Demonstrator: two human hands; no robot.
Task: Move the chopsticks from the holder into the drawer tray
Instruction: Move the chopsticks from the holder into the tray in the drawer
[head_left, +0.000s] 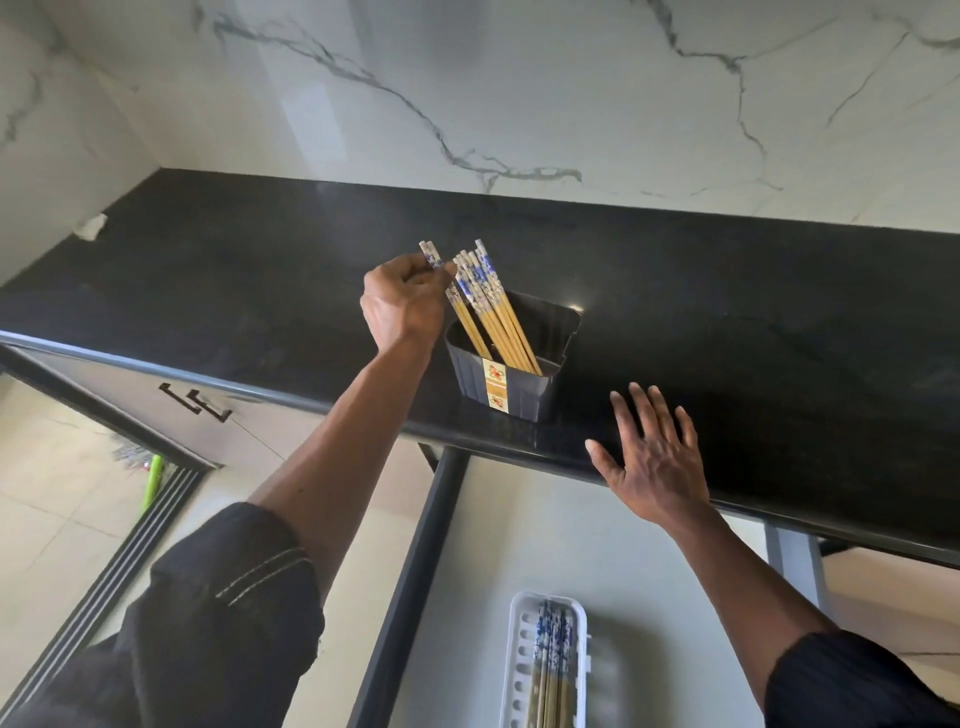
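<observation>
Chopsticks (488, 306): bamboo shafts with blue-and-white patterned tops, a bundle standing tilted leftward in a dark ribbed holder (519, 384) that sits on the black countertop (727, 322) close to its front edge. Far left, below the counter: cabinet front with dark bar handles (195, 402), and a green object (153, 480) on the tiled floor. Left hand (402, 306): raised beside the holder's left rim, fingers closed in a pinch around the patterned tops of a pair of chopsticks (432, 257) whose lower ends remain inside the holder. Holder front carries a narrow label with a red floral motif (494, 384). Right hand (649, 462): flat on the counter's front edge, just right of the holder, fingers spread wide, gripping nothing. Lower centre-right: white slotted tray (522, 654) in the open drawer (649, 545), containing several matching chopsticks (553, 660) laid lengthwise. Behind the counter, a white marble-veined wall (519, 93).
</observation>
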